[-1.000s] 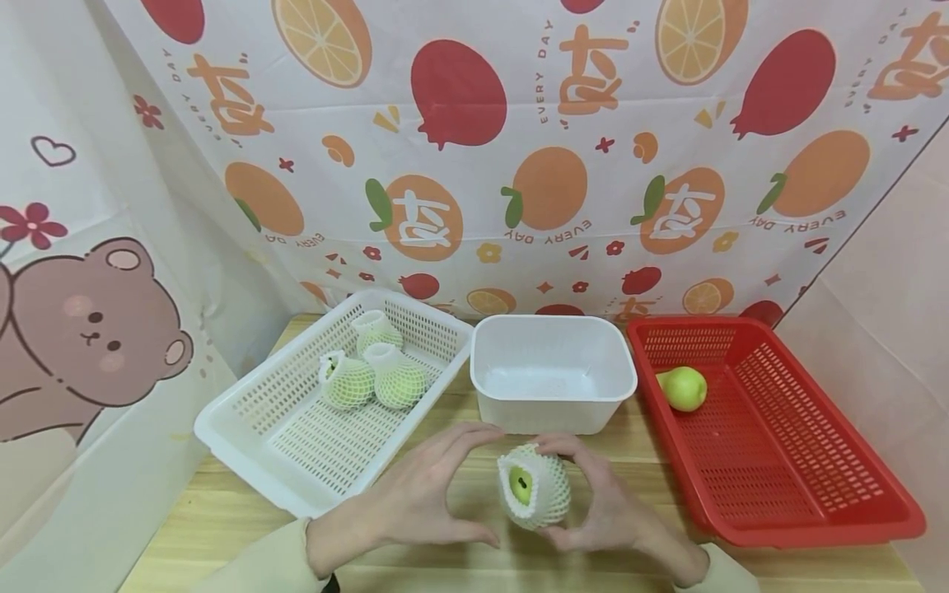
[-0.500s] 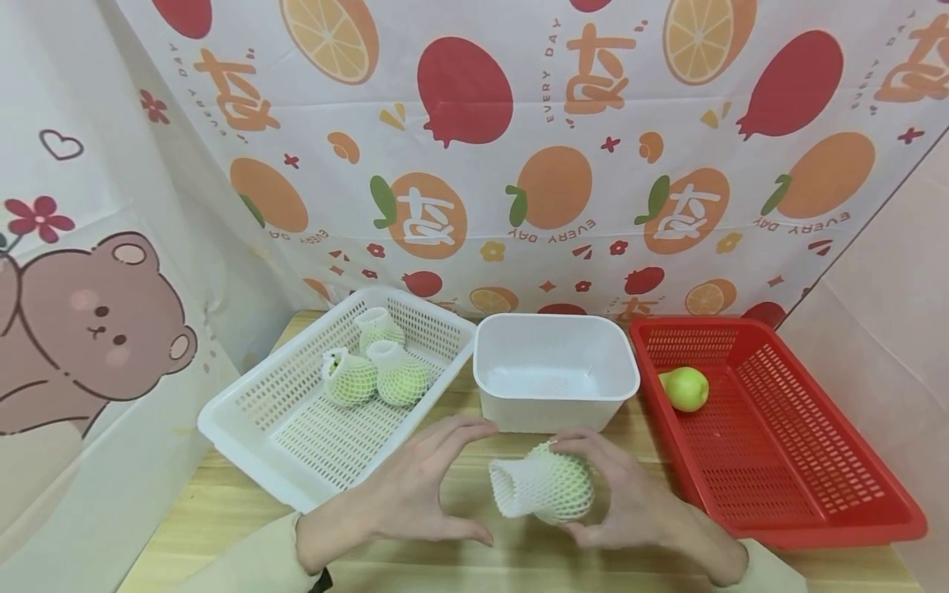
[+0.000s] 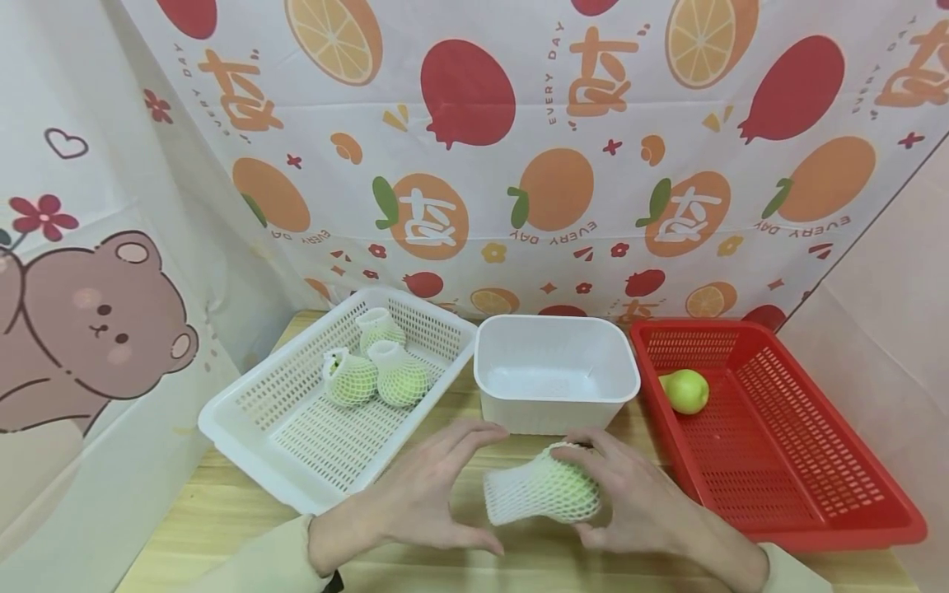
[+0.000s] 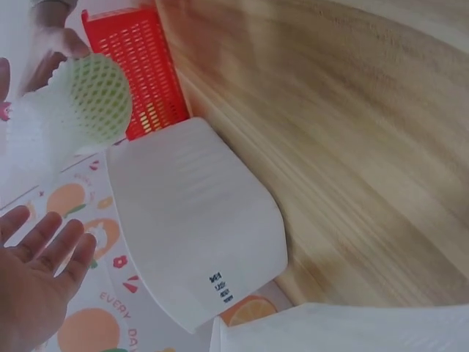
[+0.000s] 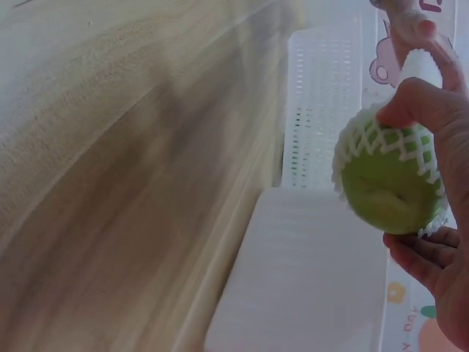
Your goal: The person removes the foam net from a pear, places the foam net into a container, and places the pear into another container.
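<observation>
My right hand [image 3: 630, 498] holds a green apple in a white foam net sleeve [image 3: 544, 487], above the table. The sleeve's loose, narrower end points left toward my left hand [image 3: 418, 490]. In the right wrist view, the thumb lies on the netting and other fingers support the apple [image 5: 388, 198] from the opposite side; its bare green end shows outside the net. My left hand holds nothing, its thumb and fingers spread in a C shape, apart from the sleeve. The left wrist view shows its fingers [image 4: 51, 246] loosely extended.
A white perforated basket [image 3: 248, 412] at left contains 3 netted green fruits [image 3: 402, 383]. A deep white bin [image 3: 552, 416] stands behind the hands. At right, a red basket [image 3: 801, 539] holds one bare green apple [image 3: 687, 391]. A fruit-print cloth [image 3: 489, 198] hangs behind.
The right hand has moved slightly right and turned the apple, so the sleeve's end, earlier facing the camera, now points left. The left hand stays spread, nearly in place.
</observation>
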The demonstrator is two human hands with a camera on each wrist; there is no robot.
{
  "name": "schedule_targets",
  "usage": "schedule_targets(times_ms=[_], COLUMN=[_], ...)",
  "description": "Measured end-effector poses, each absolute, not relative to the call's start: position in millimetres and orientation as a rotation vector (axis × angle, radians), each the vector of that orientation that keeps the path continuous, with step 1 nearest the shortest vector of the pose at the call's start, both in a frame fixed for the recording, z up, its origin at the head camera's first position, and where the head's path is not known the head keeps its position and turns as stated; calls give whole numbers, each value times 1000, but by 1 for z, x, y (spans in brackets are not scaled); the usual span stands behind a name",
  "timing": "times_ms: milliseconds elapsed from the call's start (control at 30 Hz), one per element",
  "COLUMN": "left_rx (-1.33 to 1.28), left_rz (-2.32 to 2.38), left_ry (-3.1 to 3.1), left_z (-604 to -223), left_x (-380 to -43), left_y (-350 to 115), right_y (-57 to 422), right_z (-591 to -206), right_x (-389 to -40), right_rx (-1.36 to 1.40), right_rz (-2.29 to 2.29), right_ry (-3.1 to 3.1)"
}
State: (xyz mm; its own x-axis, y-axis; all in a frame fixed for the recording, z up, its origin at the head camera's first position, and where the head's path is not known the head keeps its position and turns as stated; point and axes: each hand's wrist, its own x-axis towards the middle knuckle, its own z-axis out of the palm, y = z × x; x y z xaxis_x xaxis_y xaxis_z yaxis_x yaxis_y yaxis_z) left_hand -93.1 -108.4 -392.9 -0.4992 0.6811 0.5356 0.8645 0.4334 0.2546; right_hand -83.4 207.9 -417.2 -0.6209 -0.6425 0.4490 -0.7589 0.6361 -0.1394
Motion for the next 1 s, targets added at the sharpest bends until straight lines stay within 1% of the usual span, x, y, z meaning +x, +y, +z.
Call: schedule_targets(times_ms=[433,1000], left_rx=[-1283,-1314], left_rz=[-679,-673], left_ry=[-2466,-2499], left_z=[-396,-396], left_x=[-91,-91], left_y=[-95,-85], right_y=[199,182], right_z=[-402,-398], right_x=[-83,-83], right_rx=[1206,1341], right_rz=[276,173], right_ry=[-2369,-2133])
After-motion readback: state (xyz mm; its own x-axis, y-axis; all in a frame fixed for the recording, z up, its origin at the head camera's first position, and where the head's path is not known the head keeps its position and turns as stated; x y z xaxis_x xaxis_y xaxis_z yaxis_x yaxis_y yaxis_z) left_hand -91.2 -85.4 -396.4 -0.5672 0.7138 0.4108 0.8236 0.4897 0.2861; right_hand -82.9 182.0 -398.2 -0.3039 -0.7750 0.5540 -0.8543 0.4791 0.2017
